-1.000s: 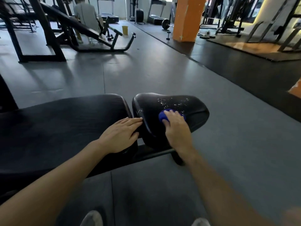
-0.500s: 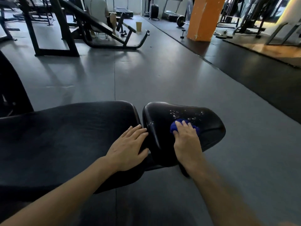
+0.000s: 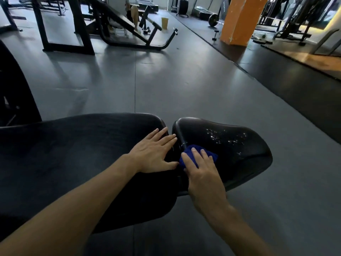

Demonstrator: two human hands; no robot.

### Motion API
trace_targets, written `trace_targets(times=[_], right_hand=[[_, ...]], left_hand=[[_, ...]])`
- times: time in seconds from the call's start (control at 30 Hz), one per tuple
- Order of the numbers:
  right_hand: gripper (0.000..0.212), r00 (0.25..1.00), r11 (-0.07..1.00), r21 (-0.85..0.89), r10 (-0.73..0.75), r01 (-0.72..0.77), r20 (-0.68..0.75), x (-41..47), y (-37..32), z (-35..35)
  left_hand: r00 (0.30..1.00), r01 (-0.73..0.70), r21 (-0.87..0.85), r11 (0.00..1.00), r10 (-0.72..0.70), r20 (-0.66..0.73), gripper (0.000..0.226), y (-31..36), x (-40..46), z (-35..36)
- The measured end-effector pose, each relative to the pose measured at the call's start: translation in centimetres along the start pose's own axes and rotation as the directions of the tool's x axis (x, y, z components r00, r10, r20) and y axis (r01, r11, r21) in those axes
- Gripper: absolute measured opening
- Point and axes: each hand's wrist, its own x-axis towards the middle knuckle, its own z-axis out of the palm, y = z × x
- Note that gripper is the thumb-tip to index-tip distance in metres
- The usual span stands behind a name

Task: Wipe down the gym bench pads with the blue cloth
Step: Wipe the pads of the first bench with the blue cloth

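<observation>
The blue cloth (image 3: 197, 157), bunched small, lies under the right hand (image 3: 202, 169), whose straight fingers press it onto the glossy seat pad (image 3: 239, 154) by its near-left edge. White droplets (image 3: 226, 138) speckle the pad beyond. The left hand (image 3: 154, 151) rests flat, holding nothing, on the long pad (image 3: 73, 154) of the bench beside the gap; bare grey floor (image 3: 184, 85) lies ahead.

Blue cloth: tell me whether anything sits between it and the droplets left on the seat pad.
Nothing visible does. The blue cloth lies under the right hand at the seat pad's near-left edge; bare pad runs from there to the droplets. The left hand rests on the back pad, aside.
</observation>
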Motion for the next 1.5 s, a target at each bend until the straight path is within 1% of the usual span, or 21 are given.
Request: trace_targets(times=[0.03, 0.1, 0.17, 0.2, 0.27, 0.33, 0.4, 0.47, 0.57, 0.7, 0.8, 0.87, 0.9, 0.97, 1.07, 1.13, 1.23, 1.33, 1.4, 1.47, 1.5], right_hand=[[0.062, 0.999, 0.999, -0.024, -0.032, 0.032, 0.026, 0.9, -0.6, 0.0], [0.061, 0.993, 0.996, -0.040, -0.070, 0.075, 0.097, 3.9, -1.2, 0.0], [0.055, 0.983, 0.998, -0.023, -0.058, 0.063, 0.172, 6.5, -1.2, -0.4], [0.053, 0.981, 0.998, -0.012, -0.058, 0.061, 0.183, 7.1, -1.1, -0.4], [0.051, 0.982, 0.998, 0.030, -0.064, 0.059, 0.175, 6.7, -0.6, -0.2], [0.050, 0.988, 0.994, 0.086, -0.071, 0.059, 0.137, 4.5, 0.0, -0.3], [0.049, 0.993, 0.989, 0.134, -0.077, 0.065, 0.090, 1.4, 0.5, -0.6], [0.051, 0.994, 0.989, 0.141, -0.065, 0.053, 0.083, -0.3, 1.0, -0.8], [0.052, 0.996, 0.991, 0.134, -0.002, -0.010, 0.087, 2.4, 0.9, -1.1], [0.053, 0.982, 0.979, 0.178, 0.073, -0.105, 0.177, 6.4, 2.6, -1.3], [0.051, 0.963, 0.942, 0.220, 0.227, -0.255, 0.146, 5.2, 6.4, -2.3], [0.051, 0.939, 0.922, 0.192, 0.314, -0.336, 0.137, 4.5, 7.2, -2.5], [0.052, 0.937, 0.924, 0.167, 0.326, -0.344, 0.121, 4.4, 6.6, -2.5], [0.052, 0.959, 0.949, 0.145, 0.270, -0.281, 0.088, 4.0, 3.9, -2.0], [0.050, 0.997, 0.989, 0.139, 0.038, -0.047, 0.067, 1.7, -0.3, -1.2], [0.051, 0.998, 0.994, 0.107, -0.035, 0.029, 0.050, 0.0, -1.0, -0.8], [0.053, 0.996, 0.992, 0.128, -0.031, 0.021, 0.079, -0.4, -0.2, -0.6], [0.053, 0.992, 0.993, 0.118, 0.001, -0.016, 0.124, 4.0, 0.2, -0.3], [0.053, 0.980, 0.994, 0.108, 0.011, -0.033, 0.198, 7.6, 0.1, -0.4], [0.054, 0.974, 0.996, 0.088, 0.003, -0.023, 0.228, 8.7, 0.0, -0.3], [0.054, 0.976, 0.996, 0.089, -0.002, -0.018, 0.216, 8.0, 0.0, -0.4]], left_hand=[[1.000, -0.008, -0.006, 1.000, 0.008, -0.001, 0.091, 0.0, 0.0, 0.0], [1.000, -0.018, -0.041, 0.999, 0.018, 0.004, 0.086, -0.2, -0.1, -0.2], [1.000, -0.009, -0.084, 0.996, 0.009, 0.003, 0.087, -0.4, -0.2, -0.3], [1.000, -0.003, -0.095, 0.995, 0.003, 0.005, 0.088, -0.4, -0.1, -0.4], [1.000, 0.001, -0.085, 0.996, -0.002, -0.003, 0.090, -0.4, 0.0, -0.2], [1.000, -0.001, -0.060, 0.998, 0.000, -0.016, 0.091, -0.3, 0.0, -0.1], [1.000, -0.013, -0.073, 0.997, 0.012, -0.019, 0.088, -0.3, -0.1, -0.1], [1.000, -0.019, -0.107, 0.994, 0.017, -0.016, 0.081, -0.3, -0.2, -0.1], [1.000, -0.007, -0.105, 0.994, 0.007, 0.002, 0.071, 0.1, -0.1, -0.3], [0.999, 0.043, -0.114, 0.992, -0.039, 0.036, 0.068, 0.7, -0.1, -0.2], [0.997, 0.075, -0.106, 0.992, -0.073, 0.022, 0.070, 1.3, -0.3, 0.4], [0.996, 0.088, -0.099, 0.991, -0.087, 0.012, 0.074, 1.6, -0.4, 0.6], [0.996, 0.092, -0.095, 0.991, -0.091, 0.011, 0.075, 1.7, -0.4, 0.6], [0.995, 0.105, -0.078, 0.991, -0.104, 0.009, 0.079, 1.9, -0.3, 0.3], [0.994, 0.109, -0.061, 0.992, -0.109, 0.009, 0.083, 2.0, -0.4, 0.1], [0.995, 0.103, -0.072, 0.992, -0.102, 0.009, 0.082, 1.9, -0.5, 0.1], [0.995, 0.102, -0.080, 0.992, -0.103, -0.006, 0.079, 1.8, -0.8, 0.2], [0.995, 0.099, -0.099, 0.990, -0.101, -0.014, 0.072, 1.7, -0.7, 0.2], [0.992, 0.115, -0.112, 0.987, -0.119, -0.036, 0.075, 1.6, -0.5, 0.3], [0.991, 0.120, -0.114, 0.986, -0.125, -0.039, 0.077, 1.5, -0.4, 0.2], [0.993, 0.114, -0.115, 0.987, -0.118, -0.029, 0.075, 1.5, -0.5, 0.2]])
